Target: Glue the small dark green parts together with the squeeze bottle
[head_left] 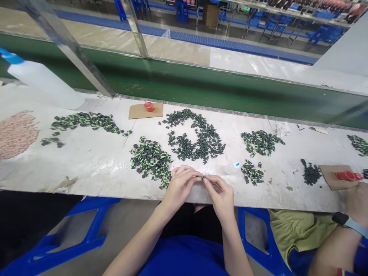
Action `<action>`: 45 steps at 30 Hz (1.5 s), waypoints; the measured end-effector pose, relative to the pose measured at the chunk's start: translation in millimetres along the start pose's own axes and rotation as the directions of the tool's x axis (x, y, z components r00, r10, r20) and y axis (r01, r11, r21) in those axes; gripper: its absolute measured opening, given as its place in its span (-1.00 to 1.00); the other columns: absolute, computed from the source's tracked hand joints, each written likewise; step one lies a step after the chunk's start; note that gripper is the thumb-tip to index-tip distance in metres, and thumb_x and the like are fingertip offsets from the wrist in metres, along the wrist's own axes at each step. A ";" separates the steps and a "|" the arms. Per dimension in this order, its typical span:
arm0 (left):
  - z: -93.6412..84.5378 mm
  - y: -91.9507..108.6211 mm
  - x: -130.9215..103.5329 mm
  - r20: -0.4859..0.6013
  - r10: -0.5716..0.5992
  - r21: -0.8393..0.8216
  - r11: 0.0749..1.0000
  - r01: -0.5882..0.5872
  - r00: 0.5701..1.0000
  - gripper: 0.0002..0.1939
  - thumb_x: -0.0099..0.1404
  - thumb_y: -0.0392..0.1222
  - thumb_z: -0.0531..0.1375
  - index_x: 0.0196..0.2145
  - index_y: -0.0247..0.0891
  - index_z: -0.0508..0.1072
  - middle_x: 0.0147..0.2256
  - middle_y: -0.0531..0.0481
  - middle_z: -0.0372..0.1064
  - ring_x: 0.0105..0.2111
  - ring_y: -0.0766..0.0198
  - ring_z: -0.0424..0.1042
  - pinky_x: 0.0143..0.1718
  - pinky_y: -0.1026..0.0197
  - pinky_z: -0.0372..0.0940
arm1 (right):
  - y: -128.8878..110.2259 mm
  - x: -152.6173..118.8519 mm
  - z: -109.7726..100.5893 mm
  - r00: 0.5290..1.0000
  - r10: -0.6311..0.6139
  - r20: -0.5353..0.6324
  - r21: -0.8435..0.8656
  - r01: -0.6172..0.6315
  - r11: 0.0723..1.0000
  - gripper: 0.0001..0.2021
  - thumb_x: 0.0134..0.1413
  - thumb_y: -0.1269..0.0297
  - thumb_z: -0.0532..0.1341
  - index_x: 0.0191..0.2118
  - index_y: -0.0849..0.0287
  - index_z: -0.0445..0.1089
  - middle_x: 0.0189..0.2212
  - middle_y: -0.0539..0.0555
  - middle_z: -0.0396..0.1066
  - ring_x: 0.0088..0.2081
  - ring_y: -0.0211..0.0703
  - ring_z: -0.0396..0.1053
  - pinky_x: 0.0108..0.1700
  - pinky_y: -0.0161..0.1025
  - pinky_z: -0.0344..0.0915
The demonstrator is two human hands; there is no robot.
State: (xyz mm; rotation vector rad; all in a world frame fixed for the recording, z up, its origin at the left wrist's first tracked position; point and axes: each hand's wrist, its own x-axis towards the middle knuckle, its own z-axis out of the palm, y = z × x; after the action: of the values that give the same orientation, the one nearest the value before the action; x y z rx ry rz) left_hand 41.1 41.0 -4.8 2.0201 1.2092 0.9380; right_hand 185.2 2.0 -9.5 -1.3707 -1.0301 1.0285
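Both hands meet at the table's front edge over a small black-and-green piece [201, 178]. My left hand [181, 184] pinches it from the left, and my right hand [220, 193] has thumb and forefinger closed on its other side. The fingers cover most of the piece, so its exact kind cannot be made out. Just left of my left hand lies a heap of black-and-green pieces [151, 159]. Beyond the hands spreads a pile of small dark pieces [205, 140]. A small clear bottle with a blue tip [230, 168] lies to the right of my right hand.
Farther right are two more black-and-green heaps [261, 142] and a co-worker's hand [358, 201] beside a cardboard piece [330, 178]. A red cup [148, 106] stands on cardboard at the back. At left are a large white bottle [46, 82] and pinkish pieces [17, 134].
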 end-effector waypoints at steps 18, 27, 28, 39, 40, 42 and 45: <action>-3.5 25.5 -7.4 -0.064 0.127 0.121 0.986 -0.119 0.990 -0.74 0.39 -0.32 -0.01 -0.31 -0.13 0.45 -0.44 0.12 0.49 -0.29 0.28 0.40 0.04 0.06 -0.14 | -5.2 -10.0 1.6 0.990 -0.023 -0.142 0.154 0.045 0.987 -0.71 -0.19 0.34 0.36 -0.24 0.13 0.41 -0.56 -0.06 0.43 -0.45 -0.25 0.44 -0.28 -0.26 0.45; -2.9 23.8 -8.9 -0.020 0.041 0.073 0.997 -0.039 0.999 -0.80 0.35 -0.27 0.08 -0.28 -0.09 0.50 -0.34 0.08 0.54 -0.25 0.22 0.41 0.05 0.02 -0.07 | -2.5 -5.3 -2.2 0.991 0.010 -0.134 0.226 0.020 0.974 -0.67 -0.23 0.21 0.40 -0.26 0.11 0.37 -0.61 -0.09 0.37 -0.54 -0.27 0.36 -0.47 -0.33 0.37; -1.9 22.9 -8.8 -0.017 0.034 0.066 0.997 -0.033 0.999 -0.81 0.35 -0.25 0.09 -0.28 -0.09 0.51 -0.33 0.07 0.54 -0.24 0.21 0.41 0.05 0.01 -0.06 | -1.4 -5.3 -2.8 0.990 0.009 -0.138 0.221 0.022 0.975 -0.67 -0.23 0.20 0.40 -0.26 0.11 0.38 -0.60 -0.09 0.37 -0.54 -0.27 0.37 -0.46 -0.32 0.38; 4.4 18.1 -5.2 -0.031 0.084 0.079 0.994 -0.082 0.996 -0.78 0.35 -0.26 0.10 -0.30 -0.06 0.54 -0.35 0.09 0.56 -0.21 0.20 0.42 0.04 0.00 -0.05 | 0.9 -10.8 -15.9 0.997 0.007 -0.081 0.096 0.001 0.995 -0.72 -0.11 0.26 0.36 -0.20 0.16 0.47 -0.45 0.04 0.51 -0.42 -0.21 0.48 -0.31 -0.24 0.47; 4.2 17.8 -4.9 -0.025 0.087 0.079 0.993 -0.085 0.996 -0.78 0.36 -0.26 0.09 -0.29 -0.05 0.53 -0.35 0.09 0.55 -0.21 0.20 0.42 0.04 -0.01 -0.06 | 0.2 -10.6 -17.0 0.998 0.002 -0.070 0.096 0.005 0.995 -0.72 -0.11 0.27 0.36 -0.19 0.16 0.47 -0.44 0.04 0.51 -0.42 -0.22 0.47 -0.32 -0.25 0.47; 3.7 17.2 -4.3 0.001 0.088 0.083 0.993 -0.088 0.996 -0.78 0.36 -0.26 0.09 -0.26 -0.04 0.53 -0.36 0.10 0.55 -0.19 0.20 0.42 0.05 -0.01 -0.09 | -1.1 -9.6 -18.8 0.999 -0.007 -0.051 0.101 0.012 0.995 -0.71 -0.11 0.29 0.36 -0.18 0.15 0.47 -0.44 0.03 0.51 -0.44 -0.24 0.46 -0.33 -0.26 0.47; 3.8 16.1 -3.3 0.047 0.096 0.088 0.991 -0.100 0.994 -0.78 0.36 -0.27 0.09 -0.24 -0.03 0.52 -0.35 0.09 0.55 -0.18 0.20 0.41 0.05 -0.01 -0.09 | -1.5 -7.9 -20.5 0.999 -0.003 -0.045 0.105 0.008 0.994 -0.72 -0.12 0.29 0.36 -0.20 0.16 0.48 -0.46 0.02 0.50 -0.47 -0.26 0.43 -0.35 -0.27 0.46</action>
State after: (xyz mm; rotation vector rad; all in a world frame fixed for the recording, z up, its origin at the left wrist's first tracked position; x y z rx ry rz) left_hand 50.8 31.0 4.6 2.1771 1.1567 0.8965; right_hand 203.0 -10.7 -6.9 -1.2986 -0.9332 1.0290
